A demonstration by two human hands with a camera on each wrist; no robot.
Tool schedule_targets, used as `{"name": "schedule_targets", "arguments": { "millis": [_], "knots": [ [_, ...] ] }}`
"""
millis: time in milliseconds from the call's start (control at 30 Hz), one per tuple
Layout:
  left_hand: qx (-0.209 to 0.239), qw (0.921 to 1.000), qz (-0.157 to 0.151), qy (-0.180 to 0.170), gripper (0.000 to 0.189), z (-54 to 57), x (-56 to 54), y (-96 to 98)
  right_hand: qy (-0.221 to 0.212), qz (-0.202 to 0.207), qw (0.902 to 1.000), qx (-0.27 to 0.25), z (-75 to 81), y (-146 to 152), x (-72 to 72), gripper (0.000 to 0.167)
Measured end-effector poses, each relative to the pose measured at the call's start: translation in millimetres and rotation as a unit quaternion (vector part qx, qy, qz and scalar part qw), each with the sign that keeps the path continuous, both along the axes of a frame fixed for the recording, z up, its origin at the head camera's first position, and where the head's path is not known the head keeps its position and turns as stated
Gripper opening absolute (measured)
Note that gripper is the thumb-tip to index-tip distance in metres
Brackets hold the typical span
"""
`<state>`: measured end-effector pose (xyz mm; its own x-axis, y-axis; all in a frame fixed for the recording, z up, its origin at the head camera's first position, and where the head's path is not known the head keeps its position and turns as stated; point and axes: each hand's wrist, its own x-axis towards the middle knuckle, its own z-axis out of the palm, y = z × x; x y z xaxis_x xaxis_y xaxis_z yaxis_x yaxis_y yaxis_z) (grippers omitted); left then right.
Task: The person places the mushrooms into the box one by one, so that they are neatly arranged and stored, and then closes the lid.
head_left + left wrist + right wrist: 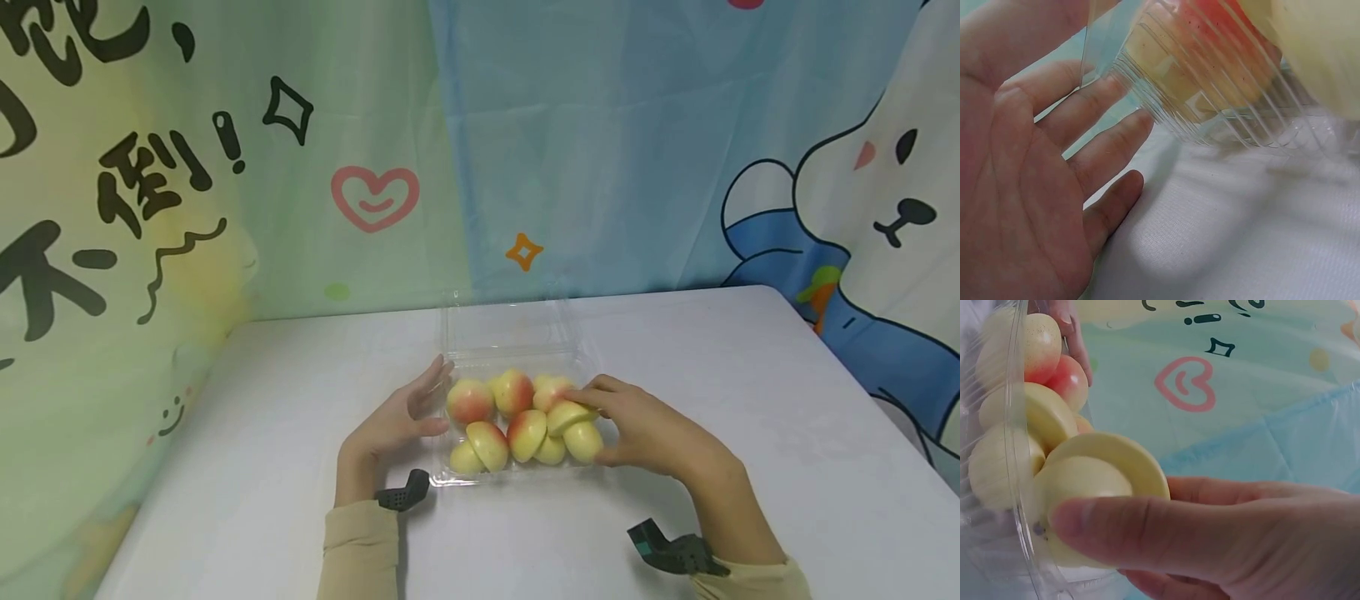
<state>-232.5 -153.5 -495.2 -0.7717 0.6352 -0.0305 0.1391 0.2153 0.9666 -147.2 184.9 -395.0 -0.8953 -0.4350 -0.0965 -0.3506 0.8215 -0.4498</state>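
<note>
A clear plastic clamshell box [450,481] holds several yellow peaches with red blushes, some whole-looking, others half pieces like the peach half [486,446] near the front. My left hand [397,421] stands at the box's left side, fingers spread and fairly straight; in the left wrist view the fingertips touch the ribbed plastic wall. At the right end, my right hand [648,425] grips a peach piece [1119,456] together with a rounder one, thumb in front and fingers behind. How the far fingers sit is hidden.
The box's clear lid [510,329] is raised toward the back. A white-covered table [262,467] lies under everything. Behind it hangs a printed curtain [600,150]. Dark wrist-worn camera mounts [678,554] sit at both sleeves.
</note>
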Motion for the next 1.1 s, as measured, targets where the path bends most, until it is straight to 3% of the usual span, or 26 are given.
{"name": "schedule_targets", "arguments": {
  "millis": [233, 467, 633, 933, 1100],
  "knots": [
    [0.008, 0.9999, -0.001, -0.014, 0.098, 1.0, 2.5, 0.3, -0.009, 0.030, 0.9991, -0.029, -4.7, 8, -3.0, 0.071],
    [0.002, 0.9999, 0.002, -0.014, 0.099, 0.9, 3.5, 0.6, -0.052, 0.010, 0.9950, -0.084, -6.7, 12, -3.0, 0.066],
    [0.007, 0.9999, -0.002, -0.012, 0.099, 1.3, 2.3, 1.1, -0.042, 0.016, 0.9949, -0.090, -7.5, 15, -5.0, 0.057],
    [0.013, 0.9999, -0.002, -0.003, 0.098, 0.3, 1.3, 0.2, -0.042, 0.038, 0.9906, -0.125, -17.9, 22, -13.2, 0.057],
    [0.013, 0.9999, -0.005, -0.001, 0.099, -1.1, 1.1, 0.1, -0.012, 0.050, 0.9911, -0.123, -16.9, 24, -12.1, 0.035]
  ]
}}
